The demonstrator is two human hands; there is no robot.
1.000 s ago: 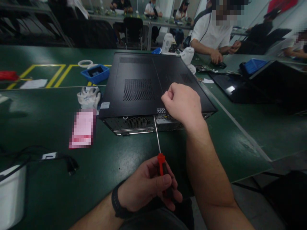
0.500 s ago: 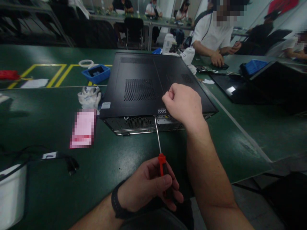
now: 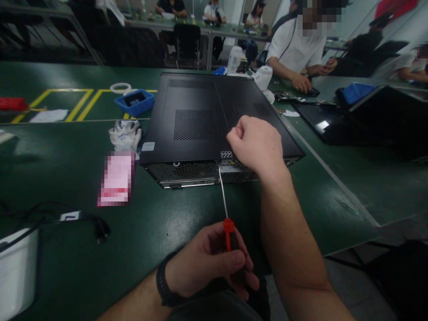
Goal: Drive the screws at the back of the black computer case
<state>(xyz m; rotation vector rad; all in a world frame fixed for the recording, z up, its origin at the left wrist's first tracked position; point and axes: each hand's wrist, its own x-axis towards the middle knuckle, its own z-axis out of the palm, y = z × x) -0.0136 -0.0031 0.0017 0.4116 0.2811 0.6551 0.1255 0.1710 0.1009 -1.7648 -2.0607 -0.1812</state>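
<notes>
A black desktop computer case [image 3: 197,96] lies flat on the green table, its perforated back panel [image 3: 192,170] facing me. My left hand [image 3: 214,263] is closed around the red and black handle of a screwdriver [image 3: 224,196]. The thin shaft points away from me, with its tip at the back panel just under the top cover's edge; whether it touches a screw is too small to tell. On the top cover near the back edge rests my right hand [image 3: 259,145], curled into a fist. Its palm is hidden, so anything inside it cannot be seen.
Left of the case are a work glove [image 3: 125,135], a blurred pink item [image 3: 117,178], a blue bin [image 3: 135,102] and a cable [image 3: 100,227]. A white container [image 3: 18,276] stands front left. To the right are a dark screen [image 3: 321,122] and a co-worker [image 3: 297,49].
My left hand and the screwdriver have shifted slightly towards me and to the right, the tip a little lower against the back panel. My right fist has stayed in place.
</notes>
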